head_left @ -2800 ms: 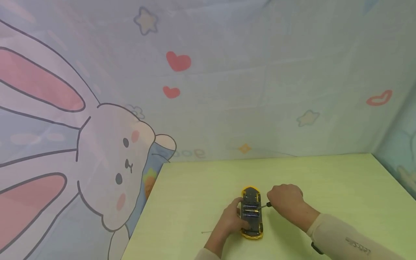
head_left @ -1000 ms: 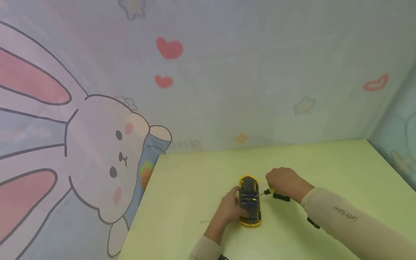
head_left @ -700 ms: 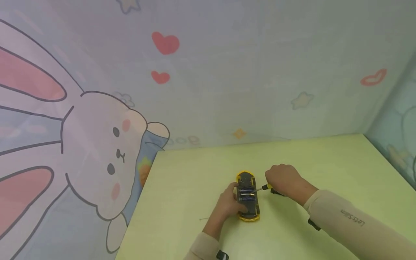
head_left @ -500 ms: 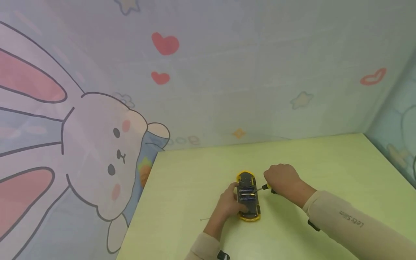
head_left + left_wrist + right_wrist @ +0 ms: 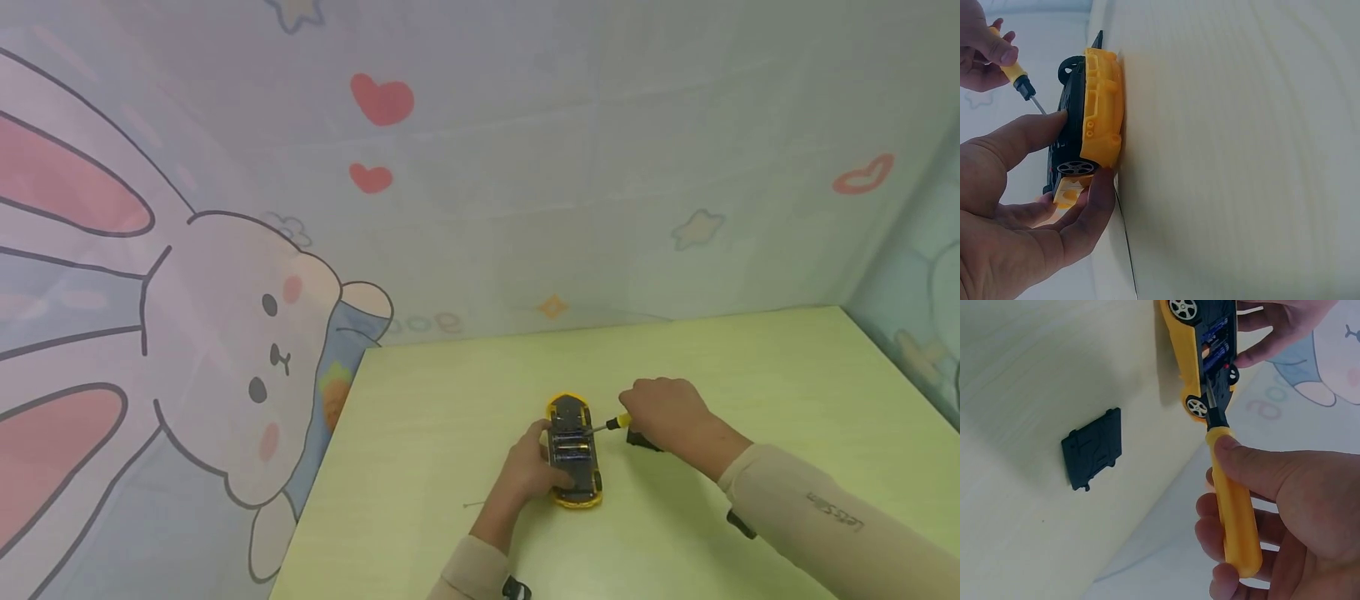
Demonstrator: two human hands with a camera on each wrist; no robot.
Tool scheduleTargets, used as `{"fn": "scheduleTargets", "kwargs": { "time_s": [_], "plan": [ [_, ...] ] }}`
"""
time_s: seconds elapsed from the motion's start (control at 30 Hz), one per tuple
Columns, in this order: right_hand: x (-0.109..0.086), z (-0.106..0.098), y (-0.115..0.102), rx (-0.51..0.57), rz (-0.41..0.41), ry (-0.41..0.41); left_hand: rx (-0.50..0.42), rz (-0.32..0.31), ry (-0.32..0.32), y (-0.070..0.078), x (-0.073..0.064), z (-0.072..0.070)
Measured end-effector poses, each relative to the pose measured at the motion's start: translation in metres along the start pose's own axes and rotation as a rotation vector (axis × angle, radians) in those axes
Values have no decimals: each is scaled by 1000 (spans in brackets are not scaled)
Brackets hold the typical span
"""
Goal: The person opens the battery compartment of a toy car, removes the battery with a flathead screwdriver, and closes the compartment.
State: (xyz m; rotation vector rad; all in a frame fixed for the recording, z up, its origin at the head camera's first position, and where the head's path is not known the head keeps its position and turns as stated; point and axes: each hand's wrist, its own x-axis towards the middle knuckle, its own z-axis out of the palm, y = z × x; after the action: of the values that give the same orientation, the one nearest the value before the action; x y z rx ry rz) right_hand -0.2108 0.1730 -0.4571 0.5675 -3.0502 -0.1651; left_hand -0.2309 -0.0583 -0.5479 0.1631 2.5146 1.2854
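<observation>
An upside-down yellow toy car [image 5: 576, 482] lies on the table, its dark underside up and several batteries [image 5: 1215, 344] showing in the uncovered compartment. My left hand [image 5: 525, 468] grips the car from the left, the thumb pressing on the underside and the fingers along the side. My right hand [image 5: 666, 414] holds a yellow-handled screwdriver [image 5: 1235, 503], fingers wrapped about the handle. Its metal shaft slants down to the compartment's edge; whether the tip touches a battery I cannot tell. Beneath the right hand, the black battery cover [image 5: 1093, 449] lies on the table.
The pale tabletop [image 5: 442, 400] spreads around the car. A thin, pin-like thing [image 5: 474, 503] lies left of the left wrist. A printed cloth with a rabbit [image 5: 240, 367] and hearts hangs behind and beside the table.
The screwdriver's tip has shifted slightly toward the car's far end, and the right hand has moved a little to the right. More of the cover shows. The left hand keeps its hold.
</observation>
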Motion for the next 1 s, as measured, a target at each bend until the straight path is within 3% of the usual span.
{"fn": "scheduleTargets", "kwargs": {
  "time_s": [0.37, 0.57, 0.77, 1.0],
  "plan": [
    [9, 11, 6, 104, -6, 23, -3, 3, 10, -1, 3, 2],
    [18, 3, 6, 236, -7, -51, -11, -7, 10, 1, 7, 4],
    [15, -5, 11, 254, 30, -86, -4, -4, 8, 2, 8, 5],
    [12, 9, 19, 301, -3, -108, -9, 0, 2, -1, 8, 6]
  ]
}}
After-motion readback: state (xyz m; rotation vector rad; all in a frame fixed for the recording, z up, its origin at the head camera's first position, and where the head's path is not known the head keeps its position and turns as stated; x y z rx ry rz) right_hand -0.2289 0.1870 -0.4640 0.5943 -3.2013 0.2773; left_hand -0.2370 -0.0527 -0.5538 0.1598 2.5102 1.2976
